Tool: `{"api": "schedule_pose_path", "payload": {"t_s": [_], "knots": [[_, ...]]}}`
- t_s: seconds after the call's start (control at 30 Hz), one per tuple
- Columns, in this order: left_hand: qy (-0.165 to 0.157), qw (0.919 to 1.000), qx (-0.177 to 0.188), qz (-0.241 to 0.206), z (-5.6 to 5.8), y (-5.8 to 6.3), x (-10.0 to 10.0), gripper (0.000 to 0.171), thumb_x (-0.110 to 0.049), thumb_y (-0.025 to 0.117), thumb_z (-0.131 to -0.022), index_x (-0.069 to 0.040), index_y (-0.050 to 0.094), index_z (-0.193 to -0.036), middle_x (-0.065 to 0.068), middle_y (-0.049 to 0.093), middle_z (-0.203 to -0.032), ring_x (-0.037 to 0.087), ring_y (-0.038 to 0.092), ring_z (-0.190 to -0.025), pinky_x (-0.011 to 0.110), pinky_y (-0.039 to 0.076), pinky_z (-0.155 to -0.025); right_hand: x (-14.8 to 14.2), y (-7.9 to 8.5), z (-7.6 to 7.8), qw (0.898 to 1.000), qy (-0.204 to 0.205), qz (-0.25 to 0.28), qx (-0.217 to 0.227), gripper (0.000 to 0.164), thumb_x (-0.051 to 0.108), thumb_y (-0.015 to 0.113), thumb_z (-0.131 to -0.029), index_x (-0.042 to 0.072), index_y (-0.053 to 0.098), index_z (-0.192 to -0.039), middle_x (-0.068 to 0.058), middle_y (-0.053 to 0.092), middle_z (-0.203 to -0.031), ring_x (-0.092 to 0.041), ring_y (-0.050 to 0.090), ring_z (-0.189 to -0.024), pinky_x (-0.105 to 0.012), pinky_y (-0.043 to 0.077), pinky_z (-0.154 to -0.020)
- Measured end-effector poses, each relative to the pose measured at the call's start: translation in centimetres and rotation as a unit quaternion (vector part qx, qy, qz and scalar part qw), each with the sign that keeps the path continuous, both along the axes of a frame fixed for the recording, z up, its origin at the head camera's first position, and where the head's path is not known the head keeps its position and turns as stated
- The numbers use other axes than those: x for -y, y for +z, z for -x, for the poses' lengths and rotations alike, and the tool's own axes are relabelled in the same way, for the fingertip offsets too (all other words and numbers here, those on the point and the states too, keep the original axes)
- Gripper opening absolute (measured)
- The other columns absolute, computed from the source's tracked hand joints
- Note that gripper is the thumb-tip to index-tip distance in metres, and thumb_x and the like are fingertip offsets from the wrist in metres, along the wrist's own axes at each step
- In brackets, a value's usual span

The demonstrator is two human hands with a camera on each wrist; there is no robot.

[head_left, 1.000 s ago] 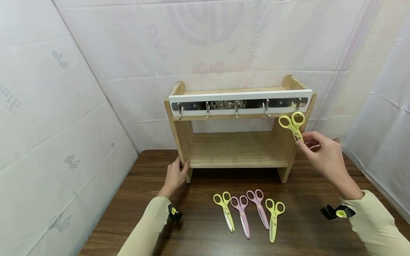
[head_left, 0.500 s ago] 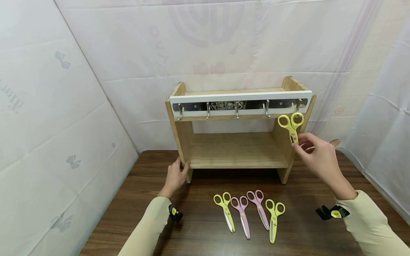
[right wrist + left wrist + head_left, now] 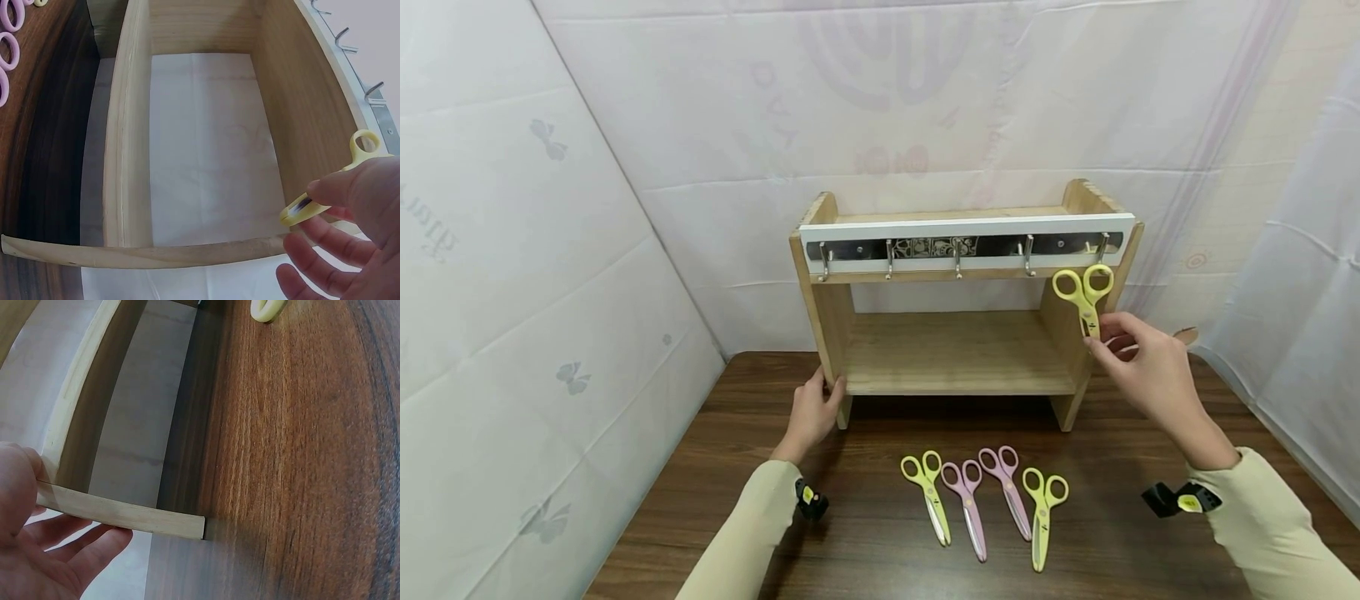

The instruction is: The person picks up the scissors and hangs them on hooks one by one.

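In the head view, my right hand [image 3: 1150,358] pinches yellow scissors [image 3: 1088,304] by the blade end, handle loops upward. One loop is just below the rightmost hook [image 3: 1102,246] of the hook rail [image 3: 992,223]; whether they touch, I cannot tell. The right wrist view shows the thumb and index finger on the scissors [image 3: 301,209], the other fingers spread loosely. My left hand [image 3: 811,417] grips the left side panel of the wooden shelf [image 3: 958,354], thumb on one face and fingers [image 3: 103,550] on the other.
On the dark wooden table [image 3: 865,533], in front of the shelf, lie yellow scissors [image 3: 928,496], pink scissors [image 3: 967,504], more pink scissors [image 3: 1006,487] and another yellow pair [image 3: 1041,517]. White cloth [image 3: 737,100] hangs behind and at both sides.
My right hand has shifted slightly left with the yellow scissors, which now stand more upright; over the last half second it hardly moves. My left hand stays on the shelf.
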State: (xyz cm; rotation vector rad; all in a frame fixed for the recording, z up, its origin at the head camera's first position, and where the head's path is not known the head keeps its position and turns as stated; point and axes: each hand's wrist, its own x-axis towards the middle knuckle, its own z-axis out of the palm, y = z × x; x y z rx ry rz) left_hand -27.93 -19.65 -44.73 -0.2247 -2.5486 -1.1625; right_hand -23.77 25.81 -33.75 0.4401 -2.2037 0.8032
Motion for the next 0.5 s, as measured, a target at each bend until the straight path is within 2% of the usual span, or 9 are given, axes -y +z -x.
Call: {"api": "schedule_pose_path", "payload": {"t_s": [0.13,0.2,0.27,0.37,0.43,0.5], "knots": [[0.000,1.0000,0.000,0.000,-0.1,0.0,0.0,0.038,-0.023,0.053,-0.109,0.002,0.056,-0.137,0.025,0.070,-0.114,0.037,0.072,-0.099,0.044,0.063,-0.072,-0.1,0.0,0.0,1.000,0.001,-0.004,0.000,0.020,0.003,0.082,-0.085,0.003,0.072,-0.103,-0.009,0.072,-0.081,0.015,0.054,-0.070,-0.001,0.043,-0.064],[0.000,1.0000,0.000,-0.001,-0.1,0.0,0.0,0.038,-0.023,0.053,-0.109,0.002,0.056,-0.137,0.025,0.070,-0.114,0.037,0.072,-0.099,0.044,0.063,-0.072,-0.2,-0.1,-0.1,1.000,0.000,-0.014,0.002,0.023,0.004,0.083,-0.084,0.003,0.072,-0.105,-0.010,0.073,-0.082,0.008,0.059,-0.068,-0.005,0.045,-0.061],[-0.001,1.0000,0.001,-0.002,-0.1,0.1,0.0,0.038,-0.024,0.053,-0.109,0.002,0.056,-0.138,0.025,0.070,-0.114,0.037,0.072,-0.099,0.045,0.063,-0.072,-0.4,-0.1,-0.3,0.999,-0.006,-0.032,0.003,0.029,0.006,0.084,-0.083,0.003,0.071,-0.109,-0.010,0.073,-0.083,-0.004,0.066,-0.065,-0.014,0.049,-0.060],[-0.001,1.0000,0.002,-0.003,-0.1,0.0,0.0,0.039,-0.024,0.053,-0.109,0.002,0.056,-0.138,0.026,0.070,-0.114,0.037,0.072,-0.100,0.045,0.063,-0.073,-0.6,-0.4,-0.8,0.998,-0.015,-0.053,0.008,0.042,0.009,0.085,-0.082,0.004,0.067,-0.120,-0.012,0.073,-0.086,-0.026,0.072,-0.066,-0.037,0.053,-0.061],[-0.001,1.0000,0.002,-0.004,0.0,0.0,0.0,0.039,-0.024,0.053,-0.109,0.002,0.056,-0.138,0.026,0.070,-0.114,0.037,0.072,-0.100,0.045,0.063,-0.073,-0.8,-0.6,-1.3,0.998,-0.022,-0.059,0.017,0.052,0.011,0.085,-0.082,0.004,0.063,-0.129,-0.014,0.072,-0.090,-0.033,0.072,-0.070,-0.049,0.051,-0.061],[-0.002,1.0000,0.001,-0.004,0.0,0.0,0.0,0.038,-0.024,0.053,-0.109,0.002,0.056,-0.137,0.026,0.070,-0.115,0.038,0.072,-0.101,0.045,0.063,-0.073,-1.0,-1.1,-1.8,0.997,-0.027,-0.060,0.033,0.060,0.012,0.085,-0.083,0.004,0.057,-0.136,-0.017,0.070,-0.095,-0.037,0.072,-0.071,-0.056,0.051,-0.060]]}}
